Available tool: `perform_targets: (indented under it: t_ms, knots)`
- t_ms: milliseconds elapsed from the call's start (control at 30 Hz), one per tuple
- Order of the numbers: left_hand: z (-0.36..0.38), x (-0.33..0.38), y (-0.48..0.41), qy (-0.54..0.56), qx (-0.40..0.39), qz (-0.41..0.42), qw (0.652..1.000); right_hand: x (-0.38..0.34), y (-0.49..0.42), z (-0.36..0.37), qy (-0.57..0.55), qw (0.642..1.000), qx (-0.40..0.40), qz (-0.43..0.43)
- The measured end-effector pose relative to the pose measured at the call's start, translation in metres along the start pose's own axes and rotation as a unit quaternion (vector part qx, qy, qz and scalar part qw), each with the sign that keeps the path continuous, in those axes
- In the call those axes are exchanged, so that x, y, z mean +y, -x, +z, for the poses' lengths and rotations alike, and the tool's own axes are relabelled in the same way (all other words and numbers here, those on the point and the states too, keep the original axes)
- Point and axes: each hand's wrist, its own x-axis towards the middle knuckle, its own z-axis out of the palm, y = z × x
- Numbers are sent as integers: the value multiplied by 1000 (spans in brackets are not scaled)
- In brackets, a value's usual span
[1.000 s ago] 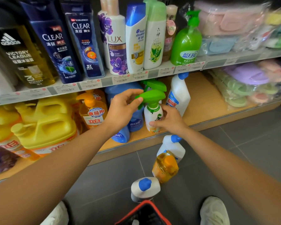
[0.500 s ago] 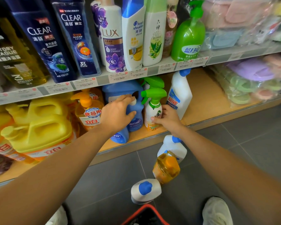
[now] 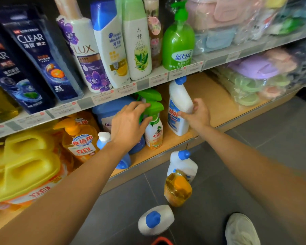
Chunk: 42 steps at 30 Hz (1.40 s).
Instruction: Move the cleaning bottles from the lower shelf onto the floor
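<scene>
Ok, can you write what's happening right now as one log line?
left hand grips green spray bottle | right hand grips white bottle | both on lower shelf | three bottles on floor

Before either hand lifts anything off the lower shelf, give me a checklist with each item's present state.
1. Left hand grip on the white spray bottle with green trigger: fingers over the trigger, closure unclear: cannot tell.
2. Right hand on the tall white plastic bottle with blue cap: thumb and fingers bracket it: ok.
3. Headroom: its cap sits just under the upper shelf edge: not ok, probably tilt out.
4. Second green trigger close behind the first: not ok, may snag.
5. Bare grey tile floor for set-down: ok.
</scene>
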Motion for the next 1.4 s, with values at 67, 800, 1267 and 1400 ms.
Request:
perform_targets:
  t_ms: [67, 800, 1267, 1400]
  knots:
    - [2, -1, -4, 33, 17, -19, 999, 1, -15, -4, 3, 1000, -29, -12]
    - [8, -19, -16, 160, 26, -39, 986, -7, -49, 30, -289, 924, -86, 237]
    - [-10, -5, 15, 110, -118, 0, 987, -22, 31, -23, 251, 836, -485, 51]
    - [-29, -1, 35, 48, -81, 50, 994, -23, 62, -27, 343, 824, -451, -26]
